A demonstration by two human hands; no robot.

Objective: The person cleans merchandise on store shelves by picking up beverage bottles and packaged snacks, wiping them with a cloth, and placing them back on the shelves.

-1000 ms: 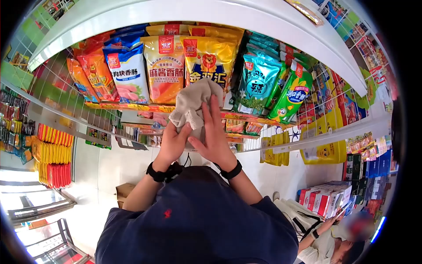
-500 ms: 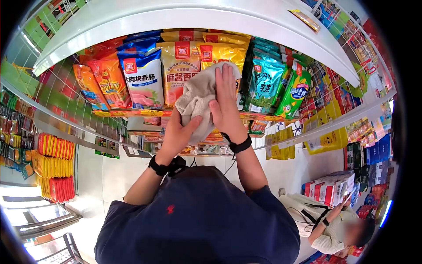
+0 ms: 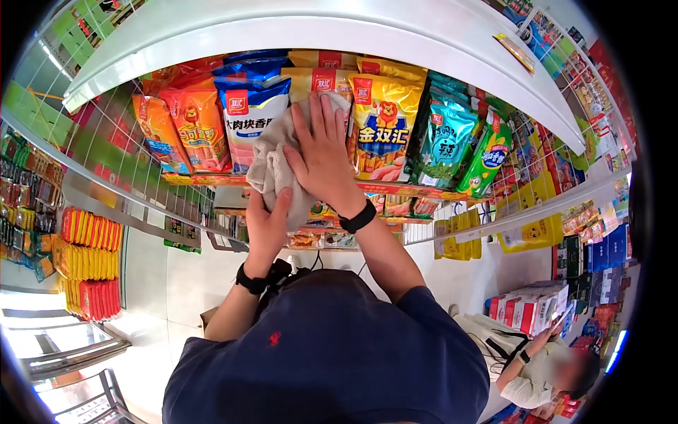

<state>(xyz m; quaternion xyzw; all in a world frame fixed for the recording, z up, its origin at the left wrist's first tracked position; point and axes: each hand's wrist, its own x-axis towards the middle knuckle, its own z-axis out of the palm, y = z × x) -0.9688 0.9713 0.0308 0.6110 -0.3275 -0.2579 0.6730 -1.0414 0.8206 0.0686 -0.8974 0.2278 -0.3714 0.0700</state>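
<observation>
A beige cloth (image 3: pixel 274 152) lies bunched against the front of a tan sausage bag (image 3: pixel 299 79). Flat on top of it rests my right hand (image 3: pixel 323 159), fingers stretched upward, pressing the cloth to the bag. Lower down, my left hand (image 3: pixel 267 227) pinches the hanging part of the cloth between thumb and fingers. Just left of the cloth stands a blue, white and pink sausage bag (image 3: pixel 247 116), partly covered by it. To the right is a yellow sausage bag (image 3: pixel 388 131), fully visible.
Orange bags (image 3: pixel 194 131) and teal bags (image 3: pixel 443 141) fill the shelf's sides. A white shelf (image 3: pixel 318 32) overhangs the row, and wire side panels (image 3: pixel 558 201) flank it. At lower right a person (image 3: pixel 533 374) holds a phone near stacked cartons (image 3: pixel 530 304).
Both hands and the cloth have shifted left, from the yellow bag to the tan one. The yellow bag's front is now uncovered. The shelf sits slightly further right in view.
</observation>
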